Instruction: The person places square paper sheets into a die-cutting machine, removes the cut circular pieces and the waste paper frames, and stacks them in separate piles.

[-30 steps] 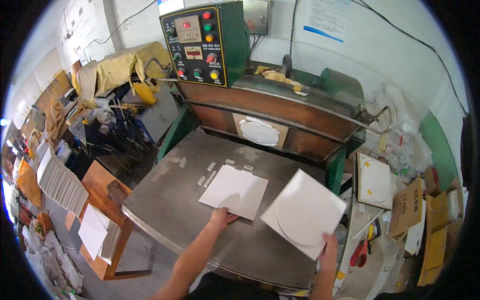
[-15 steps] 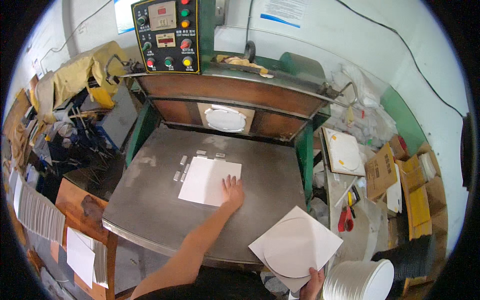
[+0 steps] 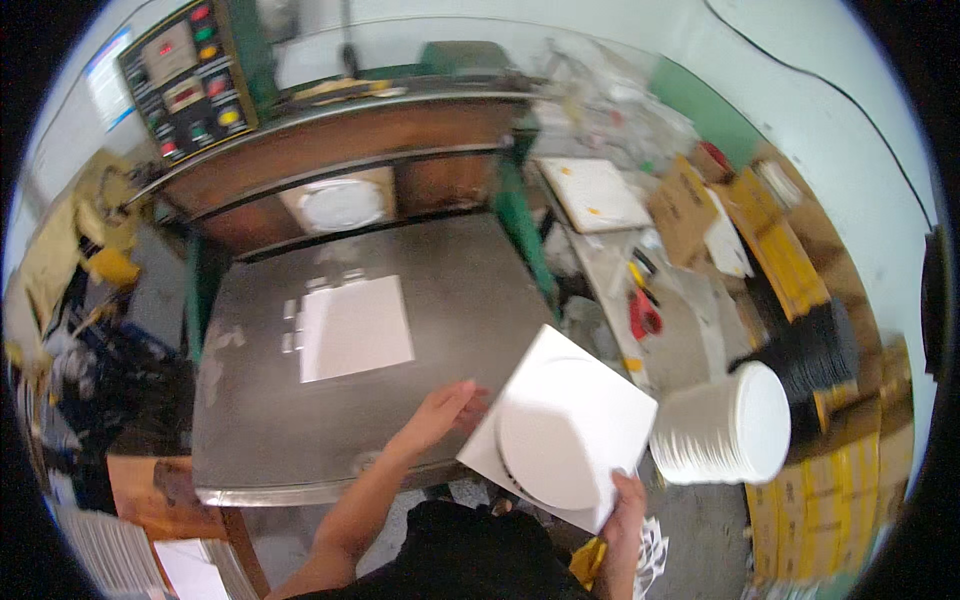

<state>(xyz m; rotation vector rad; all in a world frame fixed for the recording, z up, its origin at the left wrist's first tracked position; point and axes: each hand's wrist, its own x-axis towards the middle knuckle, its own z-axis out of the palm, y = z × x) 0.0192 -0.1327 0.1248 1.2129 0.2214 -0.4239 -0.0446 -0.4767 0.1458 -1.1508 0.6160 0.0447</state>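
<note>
My right hand [image 3: 627, 505] grips the lower right corner of a white square board [image 3: 575, 425] with a round disc outline cut in it. The board is held tilted in front of the press table's right front. My left hand [image 3: 450, 410] is raised near the board's left edge, fingers stretched out and slightly blurred, with nothing in it. Another white square sheet [image 3: 357, 328] lies flat on the grey metal table [image 3: 470, 290]. Small metal blocks [image 3: 290, 325] stand along its left and far edges. On the upright plate behind is a white ring-shaped form [image 3: 342, 205].
A stack of white discs [image 3: 720, 428] stands on the right. The side bench holds red scissors [image 3: 645, 315] and a white board [image 3: 592, 195]. A control panel [image 3: 188, 82] hangs upper left. White sheets [image 3: 192, 570] are stacked lower left, and cartons [image 3: 815, 510] line the right.
My left hand has lifted off the sheet on the table and moved toward the held board. My right hand still holds that board. The view has turned to the right.
</note>
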